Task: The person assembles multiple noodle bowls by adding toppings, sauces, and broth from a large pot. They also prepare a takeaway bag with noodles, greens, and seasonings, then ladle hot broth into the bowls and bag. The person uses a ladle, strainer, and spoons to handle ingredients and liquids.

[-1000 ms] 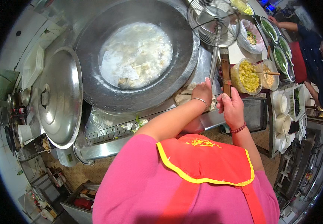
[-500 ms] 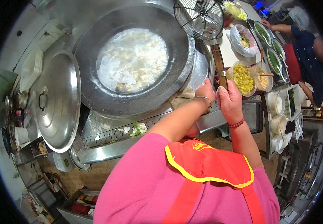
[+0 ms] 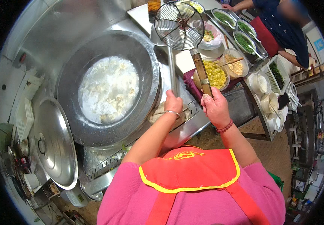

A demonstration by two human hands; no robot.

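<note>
My right hand (image 3: 216, 107) is closed around the wooden handle of a round wire skimmer (image 3: 180, 25), held up with its basket pointing away from me. To its left, my left hand (image 3: 173, 102) is wrapped round the long metal handle of what looks like a ladle (image 3: 172, 71), whose bowl is partly hidden behind the skimmer. Left of both hands is a large dark wok (image 3: 72, 112). White, cloudy, bubbling liquid (image 3: 109, 88) with pale pieces fills its middle. A folded cloth (image 3: 158, 113) lies by the wok's rim, beside my left wrist.
A big metal lid (image 3: 55, 138) leans left of the wok. On the right stand tubs of yellow diced food (image 3: 216, 77) and chopped nuts or similar bits (image 3: 236, 67), plus several bowls of chopped greens (image 3: 244, 41). Another person (image 3: 282, 30) stands beyond them.
The view has turned, so the wok sits lower and farther left. My hands are farther apart; the ladle's handle now shows clearly. The skimmer stays in my right hand.
</note>
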